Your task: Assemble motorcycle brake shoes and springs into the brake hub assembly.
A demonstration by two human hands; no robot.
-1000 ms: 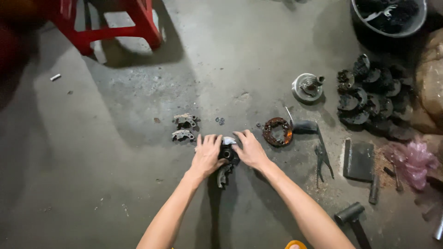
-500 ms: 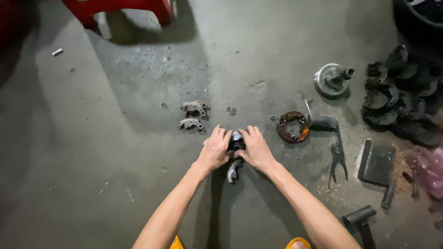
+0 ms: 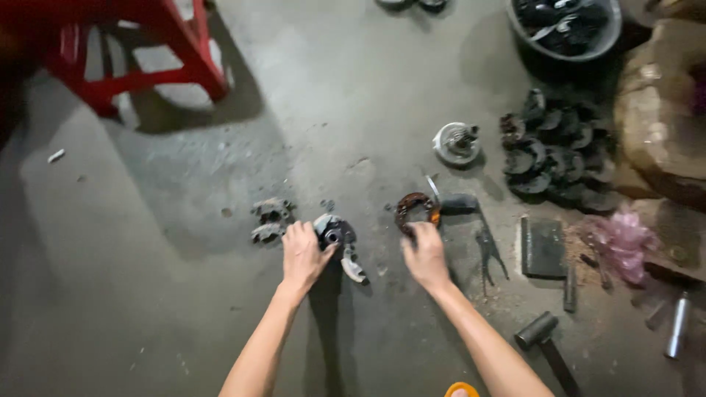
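Observation:
My left hand (image 3: 303, 255) grips the left side of a dark metal assembly (image 3: 337, 237) that lies on the concrete floor, a pale curved arm sticking out at its lower right. My right hand (image 3: 426, 256) is off to the right of it. Its curled fingers close on the lower edge of a rusty ring-shaped part (image 3: 414, 208). Two small grey metal pieces (image 3: 270, 220) lie just left of my left hand.
Right of the ring lie a dark-handled tool (image 3: 460, 204), pliers (image 3: 490, 254), a flat dark block (image 3: 544, 246) and a hammer (image 3: 543, 334). Farther back are a round disc with a shaft (image 3: 456, 142), several dark curved parts (image 3: 559, 151), a bucket (image 3: 610, 37) and a red stool (image 3: 184, 62).
My right hand has left the dark assembly and moved right to the rusty ring. The left hand stays on the assembly. The view has shifted.

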